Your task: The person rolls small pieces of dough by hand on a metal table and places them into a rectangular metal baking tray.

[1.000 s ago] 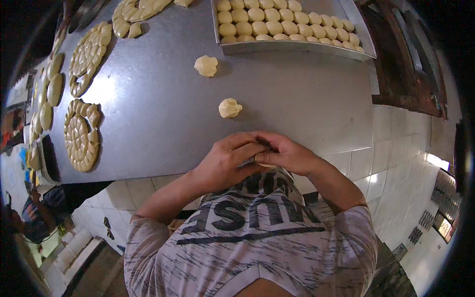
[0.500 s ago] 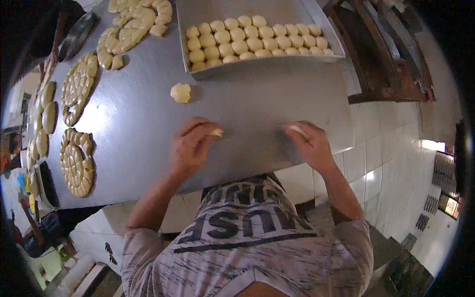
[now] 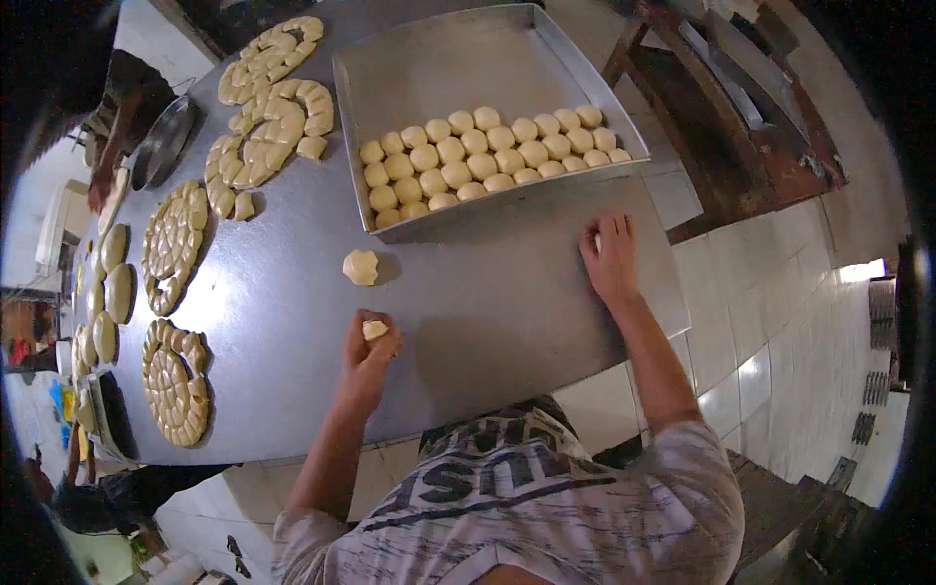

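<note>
My left hand (image 3: 370, 343) is closed round a small pale dough piece (image 3: 375, 330) above the steel table (image 3: 487, 341). A loose dough lump (image 3: 360, 267) rests just beyond it. My right hand (image 3: 609, 249), fingers curled down on the tabletop below the tray, is over a pale piece of dough (image 3: 597, 241), mostly hidden by it. Several rows of smooth dough balls (image 3: 479, 166) fill the near part of a square metal tray (image 3: 439, 54).
Coiled, segmented dough pieces (image 3: 175, 380) and oval ones (image 3: 117, 288) lie along the table's left. A round pan (image 3: 161, 141) is at back left. A wooden stand (image 3: 741, 166) stands right of the table. People's arms and bodies (image 3: 107, 497) show at the left edge.
My hands have parted from in front of my body, the right moving forward and rightward. One loose lump has left the tabletop. The view has shifted, showing more of the tray.
</note>
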Tool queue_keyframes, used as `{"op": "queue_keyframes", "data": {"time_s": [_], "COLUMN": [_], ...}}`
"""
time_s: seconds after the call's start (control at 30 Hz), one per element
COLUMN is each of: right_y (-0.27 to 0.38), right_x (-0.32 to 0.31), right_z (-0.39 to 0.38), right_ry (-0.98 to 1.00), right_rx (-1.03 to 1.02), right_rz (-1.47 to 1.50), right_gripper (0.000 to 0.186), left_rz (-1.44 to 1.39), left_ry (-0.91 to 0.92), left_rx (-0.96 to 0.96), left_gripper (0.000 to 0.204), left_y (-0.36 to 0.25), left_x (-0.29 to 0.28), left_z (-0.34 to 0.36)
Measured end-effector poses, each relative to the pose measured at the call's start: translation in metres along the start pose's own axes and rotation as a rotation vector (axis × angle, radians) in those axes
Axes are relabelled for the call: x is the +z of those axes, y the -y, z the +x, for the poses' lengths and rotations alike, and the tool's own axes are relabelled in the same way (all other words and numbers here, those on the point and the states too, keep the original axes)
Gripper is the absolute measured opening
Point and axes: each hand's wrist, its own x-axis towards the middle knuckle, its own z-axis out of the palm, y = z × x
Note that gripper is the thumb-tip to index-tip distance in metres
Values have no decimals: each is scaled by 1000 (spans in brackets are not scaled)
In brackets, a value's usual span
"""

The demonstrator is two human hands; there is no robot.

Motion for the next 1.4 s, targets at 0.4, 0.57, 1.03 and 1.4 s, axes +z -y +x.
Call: {"op": "queue_keyframes", "data": {"time_s": [0.4,0.57,1.03,1.4], "right_y": [33,53,23,-14], "right_x": [-18,50,3,13], "right_z": [177,207,0,21], "right_ry": [-579,-218,-201,-208], "right_rx": [-74,-105,80,130], "right_rz": [766,227,-347,-194], "right_gripper": [26,29,33,14], "left_rz": [204,-191,1022,315], "left_ry": [-135,-70,-39,-2], "left_rx": [125,27,825,198], "left_gripper": [19,32,27,8], "left_y": [-22,-31,-20,-19], "left_x": [-28,-12,-33,-18], "left_z": [9,27,80,36]}}
